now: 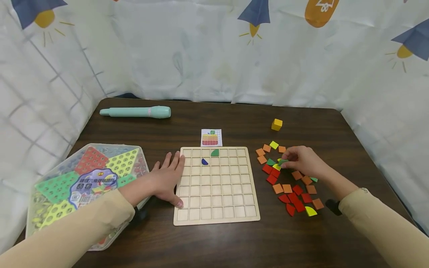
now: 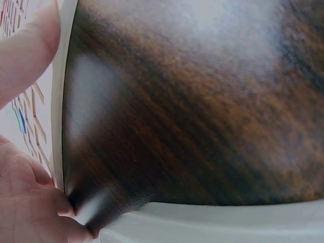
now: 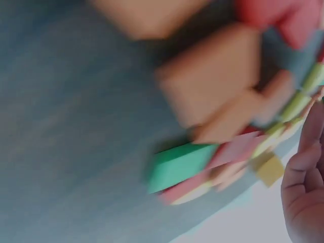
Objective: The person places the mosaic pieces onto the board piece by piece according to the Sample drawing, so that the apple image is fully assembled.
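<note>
A square wooden grid board [image 1: 215, 186] lies mid-table. My left hand [image 1: 165, 179] rests on its left edge, fingers spread and thumb near the lower left corner; the left wrist view shows thumb and palm along the rim. On the board are a green quarter-round tile [image 1: 215, 152] in the top row and a dark blue tile [image 1: 205, 162] one row lower. My right hand [image 1: 303, 160] pinches a green tile [image 1: 283, 162] between thumb and fingertips above the loose tiles. Around that hand lie red tiles [image 1: 295, 201], orange tiles [image 1: 277, 188] and yellow tiles [image 1: 310, 211].
A small picture card [image 1: 211, 137] touches or nearly touches the board's far edge. A yellow cube [image 1: 276, 124] stands behind the tiles. At the left is a clear plastic box [image 1: 90, 178] of game parts, partly under my left sleeve. A pale green tube [image 1: 135, 112] lies at the back.
</note>
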Action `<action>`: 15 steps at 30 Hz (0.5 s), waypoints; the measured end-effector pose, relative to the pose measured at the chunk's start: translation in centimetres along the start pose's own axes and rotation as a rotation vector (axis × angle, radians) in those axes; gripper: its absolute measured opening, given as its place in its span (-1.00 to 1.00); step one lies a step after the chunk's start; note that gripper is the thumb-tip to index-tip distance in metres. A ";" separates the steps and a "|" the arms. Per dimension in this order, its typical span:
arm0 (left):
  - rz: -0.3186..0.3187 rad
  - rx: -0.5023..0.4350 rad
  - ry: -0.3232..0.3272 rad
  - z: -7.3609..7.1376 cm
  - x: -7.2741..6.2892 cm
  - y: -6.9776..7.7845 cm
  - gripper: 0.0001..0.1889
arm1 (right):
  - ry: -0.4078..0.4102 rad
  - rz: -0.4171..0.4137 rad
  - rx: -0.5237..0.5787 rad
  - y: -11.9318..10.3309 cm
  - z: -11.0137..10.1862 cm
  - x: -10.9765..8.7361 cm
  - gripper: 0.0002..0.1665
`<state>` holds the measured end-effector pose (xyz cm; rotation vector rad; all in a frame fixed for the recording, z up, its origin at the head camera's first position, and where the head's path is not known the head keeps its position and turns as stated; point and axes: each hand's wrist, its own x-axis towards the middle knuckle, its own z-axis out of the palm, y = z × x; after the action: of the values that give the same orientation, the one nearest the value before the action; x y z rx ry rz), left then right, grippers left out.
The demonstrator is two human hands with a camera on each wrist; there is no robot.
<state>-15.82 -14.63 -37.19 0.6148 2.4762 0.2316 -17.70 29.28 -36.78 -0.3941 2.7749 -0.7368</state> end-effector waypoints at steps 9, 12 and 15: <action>-0.008 0.013 0.002 0.0 0.0 0.0 0.49 | -0.051 -0.058 0.114 -5.9 2.5 6.1 -0.82; -0.011 0.011 0.000 0.0 0.1 0.0 0.49 | -0.066 -0.069 0.111 -8.0 3.3 8.0 -0.78; -0.018 0.008 0.000 0.0 0.0 -0.1 0.48 | -0.076 -0.081 0.095 -9.6 4.0 9.6 -0.81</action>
<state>-15.88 -14.70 -37.19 0.5962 2.4832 0.2149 -23.61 16.42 -36.84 -0.5070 2.6551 -0.8505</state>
